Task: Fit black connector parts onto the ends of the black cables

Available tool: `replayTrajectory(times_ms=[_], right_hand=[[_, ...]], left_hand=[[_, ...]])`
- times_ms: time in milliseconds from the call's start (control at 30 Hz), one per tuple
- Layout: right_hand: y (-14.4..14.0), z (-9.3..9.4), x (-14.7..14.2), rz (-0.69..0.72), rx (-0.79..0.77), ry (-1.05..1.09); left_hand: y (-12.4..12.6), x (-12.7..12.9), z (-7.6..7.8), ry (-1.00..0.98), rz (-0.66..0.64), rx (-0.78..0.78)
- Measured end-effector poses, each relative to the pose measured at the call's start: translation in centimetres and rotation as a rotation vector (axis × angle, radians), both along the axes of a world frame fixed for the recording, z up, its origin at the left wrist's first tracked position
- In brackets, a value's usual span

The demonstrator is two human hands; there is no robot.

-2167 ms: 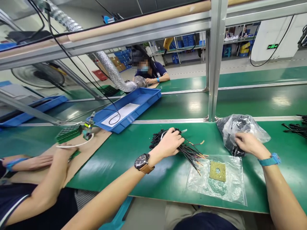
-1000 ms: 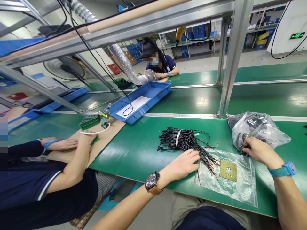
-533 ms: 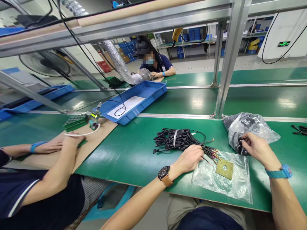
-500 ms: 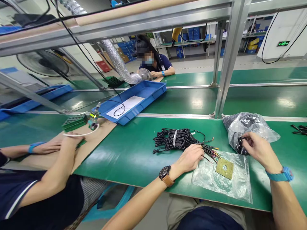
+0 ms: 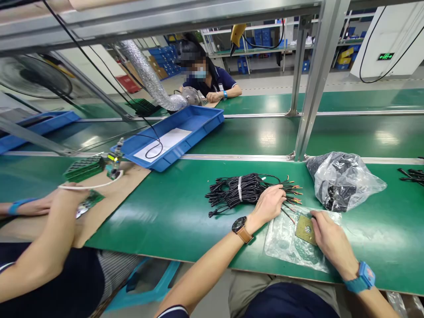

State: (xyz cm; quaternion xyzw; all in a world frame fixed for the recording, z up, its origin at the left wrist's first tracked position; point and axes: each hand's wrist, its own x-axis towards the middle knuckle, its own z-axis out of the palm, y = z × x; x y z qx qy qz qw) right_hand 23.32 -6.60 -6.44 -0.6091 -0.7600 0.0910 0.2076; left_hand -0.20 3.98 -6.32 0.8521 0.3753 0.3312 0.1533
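Wire bundle (image 5: 245, 191) under left hand (image 5: 269, 204), grip loose; right hand (image 5: 326, 236) flat on clear bag (image 5: 287, 240).

left hand (image 5: 269, 204) on black wire bundle (image 5: 243, 193), right hand (image 5: 327, 238) on clear bag (image 5: 288, 240)

Legible markings, as I find them from my remote seat:

1. Green exit sign (image 5: 386, 56) on the white wall at the far right: lit arrows and a running-figure pictogram; any lettering on it is too small for me to read.
2. White sheet (image 5: 164, 142) lying in the blue tray (image 5: 212, 121): I can read no print on it.

I can read no other text, brand or number.
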Motion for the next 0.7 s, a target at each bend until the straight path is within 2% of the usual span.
replayTrajectory(times_ms=[167, 300, 400, 467, 500, 600, 700], right_hand=[[2.1, 1.1, -2.3, 0.15, -0.046, 0.013], [4.6, 2.3, -1.7, 0.263, -0.078, 0.114], [6.4, 3.1, -0.5, 0.271, -0.062, 0.149], [7.1, 3.2, 0.0, 0.249, -0.042, 0.184], [7.3, 3.2, 0.1, 0.238, -0.032, 0.204], [7.2, 2.7, 0.3, 0.253, -0.008, 0.27], [6.7, 2.5, 0.3, 0.332, -0.019, 0.323]], left_hand=[[1.1, 1.3, -0.1, -0.062, 0.054, -0.01], [1.1, 1.4, 0.8, -0.127, 0.077, -0.003], [0.2, 0.3, 2.1, -0.083, -0.077, 0.021], [-0.7, -0.8, 2.9, 0.05, -0.235, 0.024], [-1.2, -1.3, 3.1, 0.11, -0.273, 0.017], [-2.4, -2.2, 3.6, 0.25, -0.272, -0.047], [-2.9, -2.3, 3.9, 0.327, -0.271, -0.118]])
